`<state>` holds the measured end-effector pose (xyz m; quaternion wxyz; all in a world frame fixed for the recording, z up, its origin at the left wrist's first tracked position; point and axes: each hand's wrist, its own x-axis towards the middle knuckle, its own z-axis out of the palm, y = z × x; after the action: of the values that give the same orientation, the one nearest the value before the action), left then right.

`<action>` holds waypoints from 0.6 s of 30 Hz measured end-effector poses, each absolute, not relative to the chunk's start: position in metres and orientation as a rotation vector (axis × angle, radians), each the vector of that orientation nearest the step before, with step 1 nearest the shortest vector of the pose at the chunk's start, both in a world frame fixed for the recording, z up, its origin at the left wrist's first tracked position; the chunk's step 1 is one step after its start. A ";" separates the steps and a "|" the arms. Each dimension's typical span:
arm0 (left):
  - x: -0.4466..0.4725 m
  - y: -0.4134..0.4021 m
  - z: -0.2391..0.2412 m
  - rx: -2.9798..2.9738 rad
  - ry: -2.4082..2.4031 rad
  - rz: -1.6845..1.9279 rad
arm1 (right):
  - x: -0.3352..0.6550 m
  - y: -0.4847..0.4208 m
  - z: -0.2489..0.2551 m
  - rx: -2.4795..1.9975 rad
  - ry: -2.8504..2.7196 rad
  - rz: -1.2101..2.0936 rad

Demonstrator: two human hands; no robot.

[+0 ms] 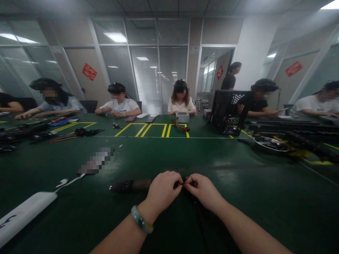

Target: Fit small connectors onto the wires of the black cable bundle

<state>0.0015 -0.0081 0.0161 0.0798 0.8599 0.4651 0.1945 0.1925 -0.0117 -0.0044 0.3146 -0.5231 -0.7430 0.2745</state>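
Note:
My left hand (166,189), with a green bangle (142,219) on its wrist, is closed in a pinch near the front middle of the table. Facing it, my right hand (201,190) pinches too, and the fingertips of both nearly meet. Something small and dark sits between them, too small and dim to name. A dark cylindrical tool (132,186) with a metal tip lies on the table, its tip to the left and its other end hidden behind my left hand. What looks like a dark cord (201,220) runs down below my right hand.
A white power strip (29,215) and a phone on a white cable (71,182) lie left. Bundled cables (87,132) lie beyond. A black computer case (228,112) stands back right, near a round metal dish (271,144). Several people sit across the green table (148,155).

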 end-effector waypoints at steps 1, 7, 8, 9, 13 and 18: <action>0.002 -0.008 0.016 2.572 1.389 0.591 | 0.193 -0.012 -0.004 -1.374 -1.959 0.740; 0.001 -0.009 0.016 2.510 1.455 0.614 | 0.192 -0.013 -0.002 -1.383 -1.949 0.812; 0.001 -0.009 0.016 2.513 1.456 0.610 | 0.192 -0.013 -0.003 -1.384 -1.947 0.817; 0.001 -0.009 0.016 2.520 1.449 0.606 | 0.192 -0.012 -0.004 -1.380 -1.948 0.818; 0.001 -0.007 0.014 2.557 1.407 0.599 | 0.192 -0.012 -0.006 -1.354 -1.950 0.795; 0.001 -0.007 0.014 2.585 1.373 0.612 | 0.193 -0.013 -0.004 -1.351 -1.953 0.794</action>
<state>0.0007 -0.0070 0.0141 0.0755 0.8619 0.4580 0.2040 0.1926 -0.0129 -0.0040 0.3136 -0.5125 -0.7405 0.3010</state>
